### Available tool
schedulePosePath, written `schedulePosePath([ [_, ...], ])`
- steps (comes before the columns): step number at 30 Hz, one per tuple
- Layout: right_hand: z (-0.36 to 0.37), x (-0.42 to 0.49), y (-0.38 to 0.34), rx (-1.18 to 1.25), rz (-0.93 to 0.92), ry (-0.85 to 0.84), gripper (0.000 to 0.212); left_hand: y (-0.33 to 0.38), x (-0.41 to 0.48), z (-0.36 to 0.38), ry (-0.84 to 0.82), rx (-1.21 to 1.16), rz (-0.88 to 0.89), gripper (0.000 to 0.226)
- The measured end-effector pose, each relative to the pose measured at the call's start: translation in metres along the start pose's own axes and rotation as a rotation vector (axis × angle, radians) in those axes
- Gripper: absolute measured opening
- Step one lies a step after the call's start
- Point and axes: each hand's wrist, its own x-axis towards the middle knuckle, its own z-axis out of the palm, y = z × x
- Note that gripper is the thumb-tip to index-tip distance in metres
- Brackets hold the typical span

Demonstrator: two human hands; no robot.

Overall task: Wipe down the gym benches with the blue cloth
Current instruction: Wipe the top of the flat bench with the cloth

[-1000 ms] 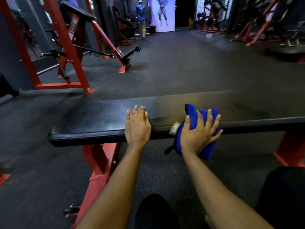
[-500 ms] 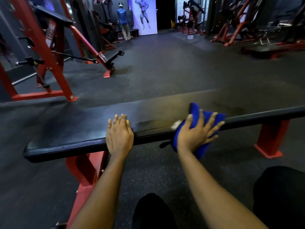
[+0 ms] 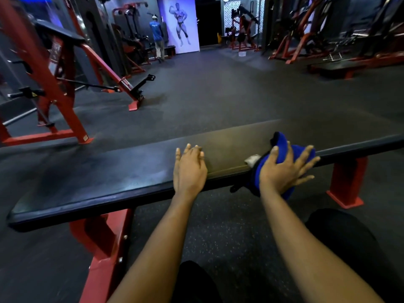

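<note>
Smooth black padded bench (image 3: 109,171) on boxy red steel legs (image 3: 347,178). Left hand (image 3: 189,169) laid flat on the near edge, fingers straight and together, holding nothing. Right hand (image 3: 282,171) splayed, pressing bunched blue cloth (image 3: 281,142), seemingly terry, over same near edge further right. Small white tag (image 3: 252,159) at cloth's left side, writing unreadable.

A red machine frame (image 3: 63,106) stands left; a person (image 3: 157,38) stands beside a poster (image 3: 181,25).
</note>
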Motion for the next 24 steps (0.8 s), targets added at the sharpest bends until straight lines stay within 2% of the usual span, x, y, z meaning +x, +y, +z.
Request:
schedulePosePath([
  [2, 0.000, -0.003, -0.006, 0.046, 0.077, 0.004, 0.049, 0.001, 0.002, 0.011, -0.030, 0.057, 0.032, 0.040],
  [6, 0.013, -0.053, -0.013, 0.045, -0.136, -0.020, 0.049, -0.002, 0.004, 0.021, 0.009, 0.144, 0.004, 0.038],
  [9, 0.010, -0.027, 0.001, 0.019, -0.200, -0.062, 0.047, 0.000, 0.003, 0.022, 0.038, 0.165, 0.001, 0.038],
  [13, -0.012, 0.069, 0.030, 0.035, -0.041, -0.005, 0.047, 0.003, 0.004, 0.022, 0.016, 0.161, -0.022, 0.037],
  [16, -0.017, 0.092, 0.030, 0.104, 0.076, 0.037, 0.048, 0.014, 0.017, 0.026, -0.042, 0.113, -0.094, 0.038],
  [20, -0.001, 0.041, 0.019, 0.141, -0.049, 0.063, 0.049, 0.053, 0.059, 0.056, -0.132, 0.048, 0.046, 0.035],
  [22, 0.002, 0.045, 0.027, 0.149, -0.088, 0.055, 0.050, 0.082, 0.081, 0.076, -0.173, 0.006, 0.087, 0.031],
  [24, 0.000, 0.077, 0.038, 0.160, -0.049, 0.045, 0.050, 0.107, 0.098, 0.094, -0.224, -0.031, 0.118, 0.030],
])
